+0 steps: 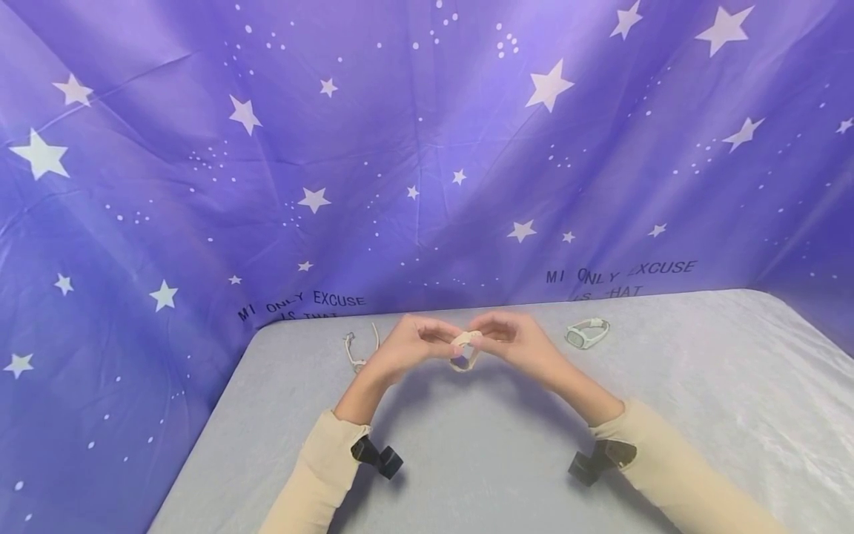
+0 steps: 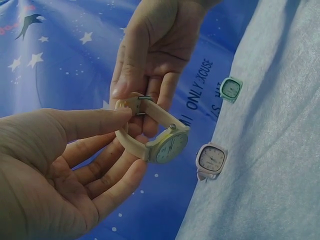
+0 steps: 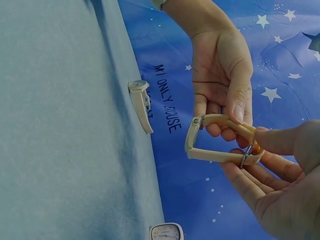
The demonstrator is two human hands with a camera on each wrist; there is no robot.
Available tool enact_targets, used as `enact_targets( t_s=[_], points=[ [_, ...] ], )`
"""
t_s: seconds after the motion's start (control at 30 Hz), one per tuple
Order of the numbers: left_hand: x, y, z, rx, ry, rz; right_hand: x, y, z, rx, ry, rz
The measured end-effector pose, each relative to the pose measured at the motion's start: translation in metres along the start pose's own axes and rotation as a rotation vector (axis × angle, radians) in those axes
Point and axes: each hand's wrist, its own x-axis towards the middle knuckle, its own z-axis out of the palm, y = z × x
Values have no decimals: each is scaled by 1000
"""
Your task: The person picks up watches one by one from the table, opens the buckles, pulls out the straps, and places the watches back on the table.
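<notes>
Both hands hold a cream wristwatch (image 1: 465,365) above the table, its strap bent into a loop. My left hand (image 1: 403,347) pinches the strap between thumb and fingers near the buckle end. From the other side, my right hand (image 1: 523,343) pinches the strap at the metal buckle. The round dial (image 2: 170,148) faces partly toward the left wrist view, away from the buckle. In the right wrist view the buckle (image 3: 247,156) lies beside the right thumb. Fingers cover part of the strap end, so whether it is fastened is hidden.
On the grey-covered table (image 1: 480,460) lie a watch with its strap spread (image 1: 350,348), left, and a pale looped watch (image 1: 577,339), right. The left wrist view shows a greenish watch (image 2: 231,89) and a pinkish watch (image 2: 211,159). A purple star-printed curtain (image 1: 414,148) hangs behind.
</notes>
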Motion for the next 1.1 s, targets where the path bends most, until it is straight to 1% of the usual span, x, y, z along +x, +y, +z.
enact_targets(
  t_s=[0.13,0.43,0.67,0.8,1.1],
  points=[
    [-1,1,0,7,-3,9,0,0,1,-16,11,-13],
    [-1,2,0,34,11,8,1,0,0,0,22,14],
    [-1,1,-1,10,14,-12,0,-1,-1,2,25,43],
    [-1,2,-2,-1,6,-11,0,-2,-2,3,32,57],
    [-1,2,-2,16,24,-26,0,-3,-2,21,16,36]
  ],
)
